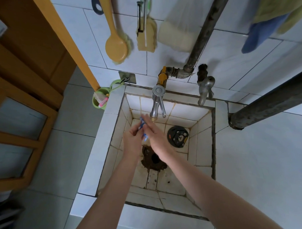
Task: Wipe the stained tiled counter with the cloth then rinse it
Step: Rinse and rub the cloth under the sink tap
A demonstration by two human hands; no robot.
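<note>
The left forearm (113,187) and right forearm (205,182) reach in from the near edge, meeting over the basin; between them sits the cloth (142,123), a thin blue-and-white strip, mostly hidden, with only its ends showing above and below the grip.

The left grip (132,140) is clamped on the cloth, fingers curled and pinching it; the right grip (156,137) lies apart, fingers straight and pressed flat along the cloth's other side; so only one side truly holds it.

Just beyond the grip hangs the spout of the tap (157,104); whether water runs I cannot tell. Directly under the grip gapes the drain hole (155,158), ringed with brown crust; its black cover (177,135) lies to the right of the grip, off the hole.

My judgement: this is the rinse; the chief risk is the cloth sliding out of that one-sided pinch once wet, dropping onto the crust or into the uncovered hole; a firmer two-sided hold would prevent it. The right fingertips sit close under the spout and could knock it; a strong flow could splash over the sink wall (205,146) onto the bench (103,138), left of the grip.
</note>
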